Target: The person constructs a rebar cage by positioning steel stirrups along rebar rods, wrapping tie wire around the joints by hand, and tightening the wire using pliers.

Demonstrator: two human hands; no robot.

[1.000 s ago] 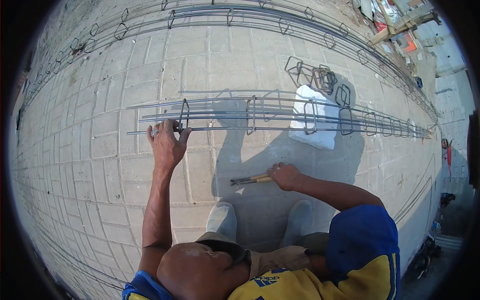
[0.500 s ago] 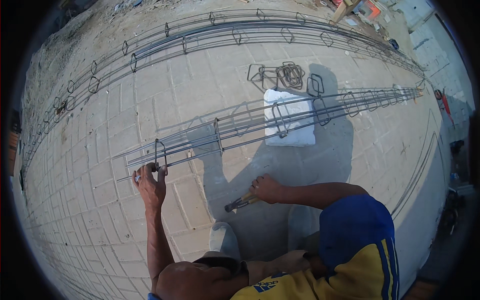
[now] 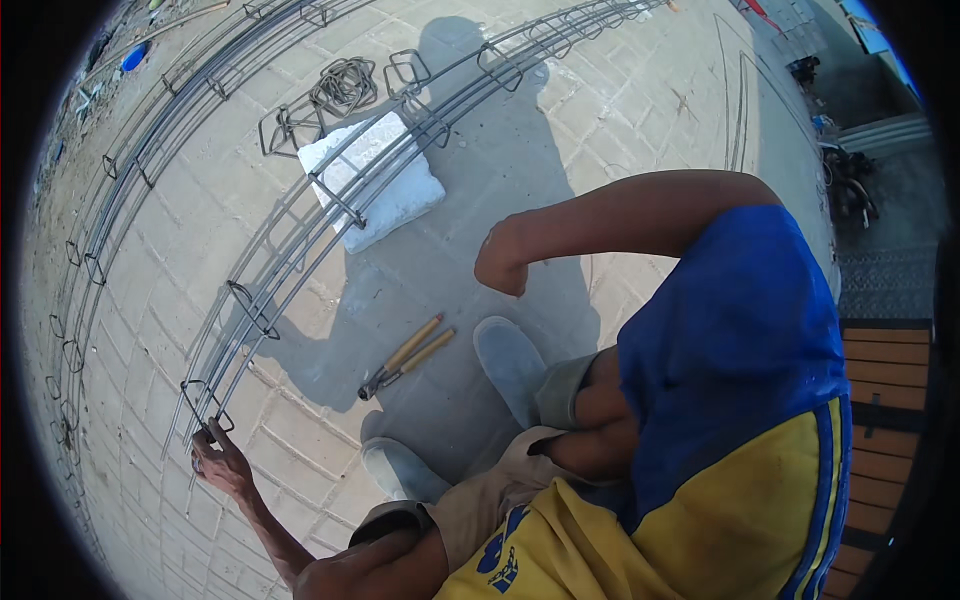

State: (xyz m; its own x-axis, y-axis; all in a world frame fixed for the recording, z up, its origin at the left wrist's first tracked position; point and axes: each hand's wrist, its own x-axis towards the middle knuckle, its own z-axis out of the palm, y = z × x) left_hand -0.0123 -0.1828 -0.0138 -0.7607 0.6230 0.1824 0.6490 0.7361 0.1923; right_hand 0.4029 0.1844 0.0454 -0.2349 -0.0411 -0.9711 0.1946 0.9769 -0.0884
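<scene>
A long, narrow cage of dark steel rods and square wire rings lies across a rough white rectangular block, which seems to prop it off the paving, while the left hand, well to the left of the block, has its fingers closed on the cage by the end ring, apparently to steady it. The right hand hangs on the person's side of the block, its grip impossible to tell; steel pincers with yellowish handles lie between block and shoes, presumably for easy reach.
</scene>
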